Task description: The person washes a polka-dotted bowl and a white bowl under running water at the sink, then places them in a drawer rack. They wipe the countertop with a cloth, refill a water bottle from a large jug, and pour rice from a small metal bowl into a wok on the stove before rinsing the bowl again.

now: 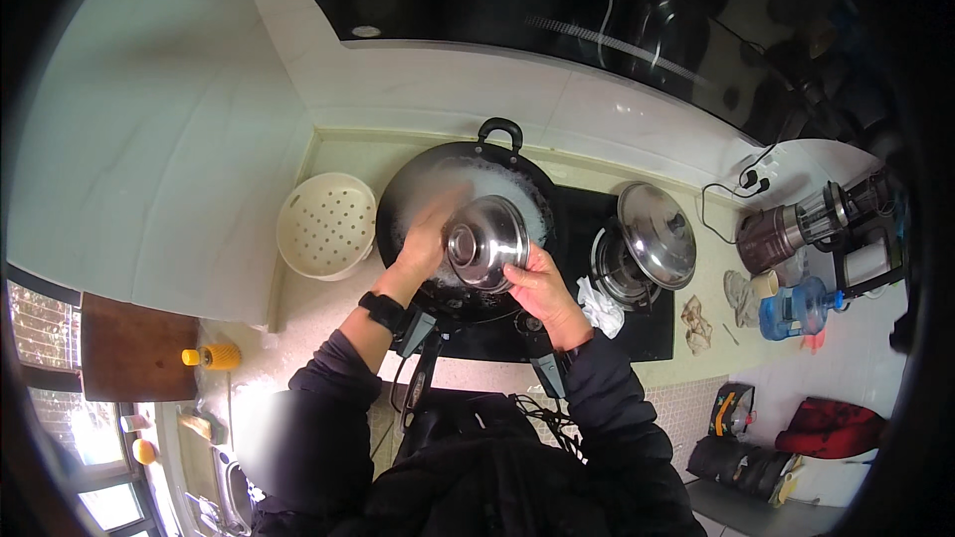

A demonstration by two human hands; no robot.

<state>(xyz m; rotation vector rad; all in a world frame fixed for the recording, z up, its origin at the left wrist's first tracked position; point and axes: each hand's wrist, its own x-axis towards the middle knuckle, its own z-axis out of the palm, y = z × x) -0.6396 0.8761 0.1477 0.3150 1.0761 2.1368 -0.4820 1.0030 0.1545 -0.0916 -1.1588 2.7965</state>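
Observation:
A large black wok [392,201] with a loop handle at its far side sits on the left of the black glass stove. Whitish, foamy liquid [515,183] and steam are in it. Over the wok, my right hand [545,291] grips the rim of a shiny steel bowl [496,242], its ringed base facing left. My left hand [429,231] is at the bowl's left side, its fingers blurred by steam; whether they touch the bowl I cannot tell.
Left of the wok stands a cream perforated basket [328,224]. A steel lid [656,235] leans on the right burner [623,276], beside a crumpled white cloth [599,309]. Farther right are a blender [768,239] and a blue water jug [798,308]. A yellow bottle [216,356] is at the left.

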